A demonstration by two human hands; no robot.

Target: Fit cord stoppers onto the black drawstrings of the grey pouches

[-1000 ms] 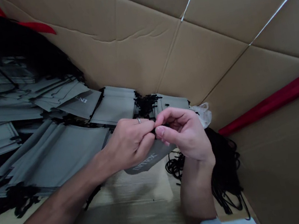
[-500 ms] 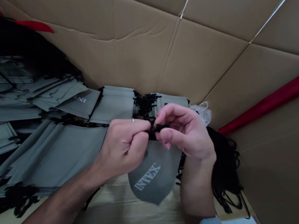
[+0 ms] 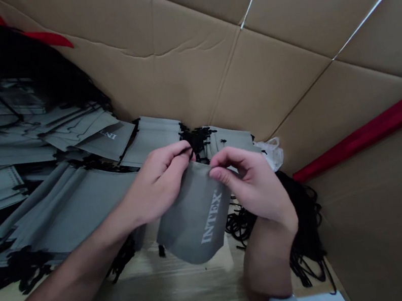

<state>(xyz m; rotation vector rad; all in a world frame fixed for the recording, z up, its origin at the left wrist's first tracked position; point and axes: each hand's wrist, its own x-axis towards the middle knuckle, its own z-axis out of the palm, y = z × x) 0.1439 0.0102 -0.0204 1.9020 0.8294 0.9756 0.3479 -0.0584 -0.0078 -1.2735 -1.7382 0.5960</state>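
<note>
A small grey drawstring pouch (image 3: 197, 218) printed INTEX hangs between both my hands above the wooden tabletop (image 3: 159, 291). My left hand (image 3: 160, 183) pinches the pouch's top left edge, fingers closed. My right hand (image 3: 252, 183) pinches its top right edge with thumb and forefinger. The pouch's mouth is spread between the two pinches. Its black cord is mostly hidden behind my fingers.
Piles of flat grey pouches (image 3: 59, 205) with black cords cover the left of the table. A heap of loose black cords (image 3: 304, 236) lies to the right. Cardboard walls (image 3: 247, 60) close in the back and right, with a red strip (image 3: 367, 133) along them.
My hands have drawn apart from a joint pinch on the cord. The pouch has dropped open below them and turned, so its lettering runs upward.
</note>
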